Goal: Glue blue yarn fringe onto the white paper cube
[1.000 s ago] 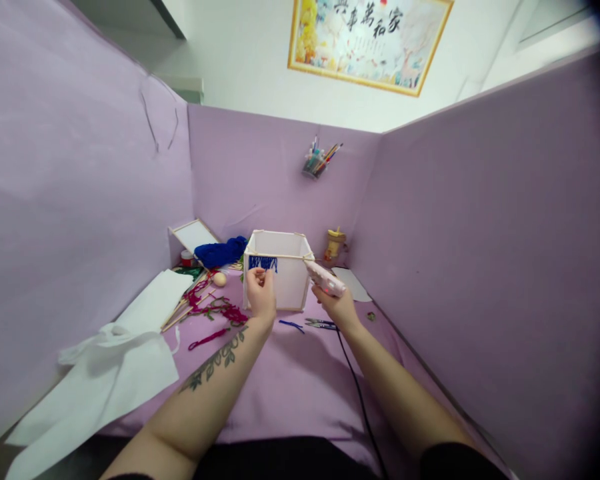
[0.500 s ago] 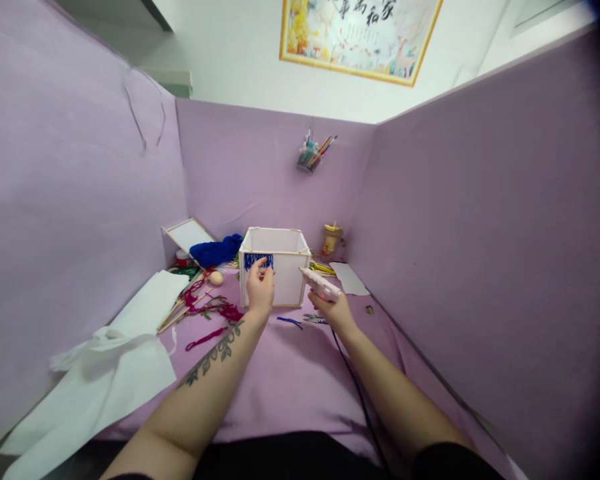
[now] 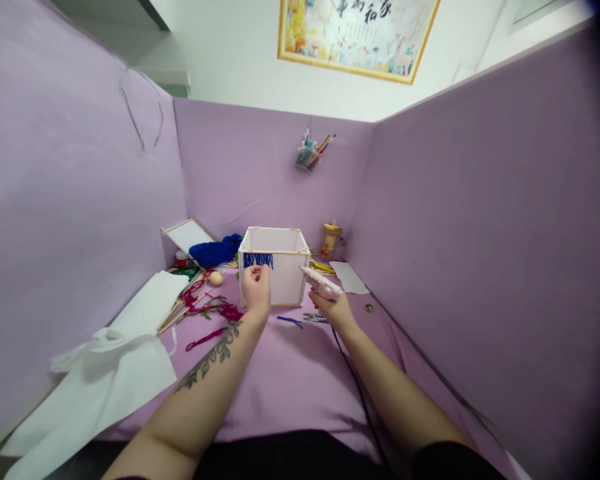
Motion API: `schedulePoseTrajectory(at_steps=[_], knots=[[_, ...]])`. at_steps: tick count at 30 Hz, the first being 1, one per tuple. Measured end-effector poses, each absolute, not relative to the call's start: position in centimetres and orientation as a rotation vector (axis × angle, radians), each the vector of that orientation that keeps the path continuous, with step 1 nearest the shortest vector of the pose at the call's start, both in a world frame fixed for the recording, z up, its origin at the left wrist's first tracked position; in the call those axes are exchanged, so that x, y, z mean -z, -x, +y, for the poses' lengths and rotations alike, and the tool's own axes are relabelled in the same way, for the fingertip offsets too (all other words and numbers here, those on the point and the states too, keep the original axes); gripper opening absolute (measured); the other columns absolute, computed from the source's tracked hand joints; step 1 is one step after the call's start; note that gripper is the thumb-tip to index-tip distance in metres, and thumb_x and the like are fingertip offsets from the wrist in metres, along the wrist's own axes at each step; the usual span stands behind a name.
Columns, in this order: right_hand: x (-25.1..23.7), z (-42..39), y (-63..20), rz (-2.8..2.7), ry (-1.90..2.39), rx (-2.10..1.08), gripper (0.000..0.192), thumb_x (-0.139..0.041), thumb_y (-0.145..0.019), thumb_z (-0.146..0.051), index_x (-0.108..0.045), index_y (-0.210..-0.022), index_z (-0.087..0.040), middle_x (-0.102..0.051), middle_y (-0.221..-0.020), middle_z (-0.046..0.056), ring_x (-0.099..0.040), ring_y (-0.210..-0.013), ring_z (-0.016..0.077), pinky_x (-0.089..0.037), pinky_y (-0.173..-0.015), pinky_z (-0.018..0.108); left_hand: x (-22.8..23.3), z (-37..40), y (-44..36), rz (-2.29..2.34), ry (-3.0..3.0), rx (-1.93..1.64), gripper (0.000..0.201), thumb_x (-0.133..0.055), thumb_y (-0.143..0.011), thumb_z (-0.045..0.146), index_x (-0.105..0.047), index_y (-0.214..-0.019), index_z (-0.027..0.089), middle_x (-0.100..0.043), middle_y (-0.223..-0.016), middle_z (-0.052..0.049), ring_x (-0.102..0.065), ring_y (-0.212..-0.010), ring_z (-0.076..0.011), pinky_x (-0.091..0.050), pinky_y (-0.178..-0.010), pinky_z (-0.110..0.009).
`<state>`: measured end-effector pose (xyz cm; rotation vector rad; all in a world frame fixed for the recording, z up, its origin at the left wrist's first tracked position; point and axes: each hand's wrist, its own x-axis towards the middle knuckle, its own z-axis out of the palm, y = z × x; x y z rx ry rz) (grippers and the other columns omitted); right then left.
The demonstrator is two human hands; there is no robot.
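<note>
The white box (image 3: pixel 275 267), open at the top and framed with thin wooden sticks, stands toward the back edge of the purple table (image 3: pixel 300 387), straight ahead of both hands and nearer the back wall than the front edge. A short blue fringe (image 3: pixel 258 260) hangs along the top rail of its near face, starting at the left corner, and its long axis runs left to right along that rail. The left hand (image 3: pixel 256 291) is the closer one: it is raised against the near face just below the fringe, fingers curled in narrow; whether they pinch a strand is too small to tell. The right hand (image 3: pixel 333 308) is wrapped around a pink glue gun (image 3: pixel 320 283), beside the box's lower right corner. The nozzle points up and left at that right edge, well apart from the fringe.
</note>
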<state>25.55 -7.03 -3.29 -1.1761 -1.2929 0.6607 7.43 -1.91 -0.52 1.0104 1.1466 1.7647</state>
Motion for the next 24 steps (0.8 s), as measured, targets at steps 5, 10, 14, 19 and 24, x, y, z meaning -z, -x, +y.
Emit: schedulePoseTrajectory(at_steps=[5,10,14,19,24], knots=[[3.0,-7.2,-25.5,-1.295,1.167,-0.674,0.028,-0.068,-0.067,-0.035,-0.069,-0.089,-0.019,-0.060,-0.058,-0.002,-0.051,-0.048,0.0128,-0.044,-0.047,0.025,0.0,-2.8,-7.9,1.169,-1.176,-1.761,0.019,-0.064,-0.076,0.035,-0.061,-0.072,0.017,-0.054,-0.061,0.001,-0.046,-0.057,-0.0119,-0.034,-0.055,-0.021],[2.5,-7.6,-25.5,-1.184,1.198,-0.652,0.026,-0.070,-0.064,-0.040,-0.065,-0.074,-0.016,-0.059,-0.054,0.000,-0.051,-0.047,0.0133,-0.042,-0.045,0.024,-1.1,-5.6,-8.6,1.164,-1.683,-1.537,0.037,-0.058,-0.080,0.039,-0.051,-0.050,0.018,-0.045,-0.049,0.001,-0.042,-0.054,-0.0121,-0.031,-0.054,-0.023],[1.9,-7.9,-25.7,-1.144,1.162,-0.660,0.030,-0.071,-0.062,-0.040,-0.066,-0.078,-0.015,-0.059,-0.055,0.000,-0.053,-0.048,0.0139,-0.042,-0.046,0.025,-1.2,-5.9,-7.9,1.226,-2.207,-0.800,0.024,-0.062,-0.072,0.032,-0.059,-0.054,0.017,-0.052,-0.051,0.001,-0.046,-0.052,-0.0126,-0.031,-0.054,-0.024],[2.1,-7.7,-25.9,-1.154,1.165,-0.624,0.033,-0.071,-0.062,-0.040,-0.068,-0.083,-0.015,-0.060,-0.057,0.000,-0.053,-0.048,0.0138,-0.044,-0.047,0.026,0.6,-4.3,-6.3,1.327,-2.636,-0.156,0.015,-0.060,-0.069,0.018,-0.071,-0.079,0.018,-0.069,-0.077,-0.006,-0.061,-0.071,-0.0199,-0.039,-0.063,-0.027],[2.6,-7.6,-25.8,-1.217,1.165,-0.594,0.031,-0.070,-0.064,-0.038,-0.068,-0.084,-0.015,-0.059,-0.057,0.000,-0.053,-0.049,0.0133,-0.042,-0.047,0.024,2.0,-3.4,-6.4,1.230,-2.680,-0.188,0.024,-0.052,-0.080,0.020,-0.073,-0.091,0.019,-0.070,-0.098,-0.010,-0.064,-0.087,-0.0236,-0.044,-0.074,-0.029]])
